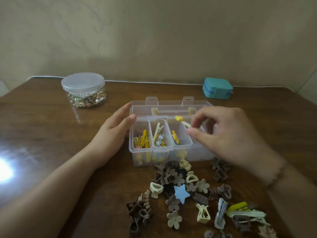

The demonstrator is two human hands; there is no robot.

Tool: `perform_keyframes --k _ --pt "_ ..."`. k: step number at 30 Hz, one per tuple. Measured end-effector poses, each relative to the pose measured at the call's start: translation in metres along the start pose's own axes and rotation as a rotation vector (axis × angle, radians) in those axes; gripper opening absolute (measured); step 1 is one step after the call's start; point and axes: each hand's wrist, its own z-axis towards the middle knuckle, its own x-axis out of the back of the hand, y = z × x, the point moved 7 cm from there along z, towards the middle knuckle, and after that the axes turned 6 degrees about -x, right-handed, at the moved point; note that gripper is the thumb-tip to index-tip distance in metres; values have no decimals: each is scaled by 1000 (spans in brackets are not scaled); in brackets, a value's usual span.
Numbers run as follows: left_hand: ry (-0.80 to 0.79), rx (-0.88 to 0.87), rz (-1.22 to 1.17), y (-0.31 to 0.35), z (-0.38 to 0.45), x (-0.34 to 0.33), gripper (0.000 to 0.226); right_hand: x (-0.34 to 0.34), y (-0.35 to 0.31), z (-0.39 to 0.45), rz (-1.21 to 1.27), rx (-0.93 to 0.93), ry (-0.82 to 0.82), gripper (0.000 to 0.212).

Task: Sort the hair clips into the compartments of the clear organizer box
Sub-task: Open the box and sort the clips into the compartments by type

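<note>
Hair clips lie in two places: a few yellow, cream and pale blue ones already in the compartments of the clear plastic organizer box (169, 152), and a loose heap of brown, beige and cream claw and flower clips (180, 188) on the brown wooden table (51, 127) just in front of it.

At far left, well behind, stands a round clear jar with a lid, holding small trinkets (84, 91).

The left hand (113, 133) rests against the box's left wall, fingers straight and relaxed and the thumb tip at the rim corner; it steadies the box and grips nothing.

In the box, the left compartment holds yellow clips, the next cream and pale blue ones, the third a yellow one; the rightmost is partly hidden by the right hand, so I cannot tell what it holds.

The slim cream clip with a yellow heart-shaped charm (183, 123) hangs above the divider between the third and rightmost compartments. Its long axis is tilted, charm end up and to the left, lower end pinched between thumb and fingertips of the right hand (228, 134). That hand is plainly the nearer one; the drop turns on which side of the divider the clip sits over, likely the third.

Far right at the back sits a small teal zip case (217, 88).
</note>
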Motion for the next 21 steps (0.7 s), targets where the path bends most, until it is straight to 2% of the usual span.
perform_keyframes --k 4,7,9,10,12,15,16,18,21 --pt "0 -7 28 1 0 0 48 -20 3 2 2 74 -38 29" --pt "1 -12 29 0 0 1 50 7 10 -8 183 103 35 19" --pt "12 -3 3 -1 0 1 49 27 14 -15 198 116 1 13" --pt "21 -3 -4 -2 0 1 48 32 14 -19 166 125 -79 11" --pt "31 -5 9 -4 1 2 47 28 18 -30 33 112 -353 12" --pt "5 -4 7 -9 2 4 55 2 32 -57 -170 -48 -807 20" --pt "0 1 3 -10 3 4 61 -5 33 -66 -243 -83 -889 23" --pt "0 4 5 -11 3 5 69 -13 30 -73 -375 -79 -918 23" --pt "2 7 -36 -11 3 5 62 -14 25 -75 -451 -36 -871 25"
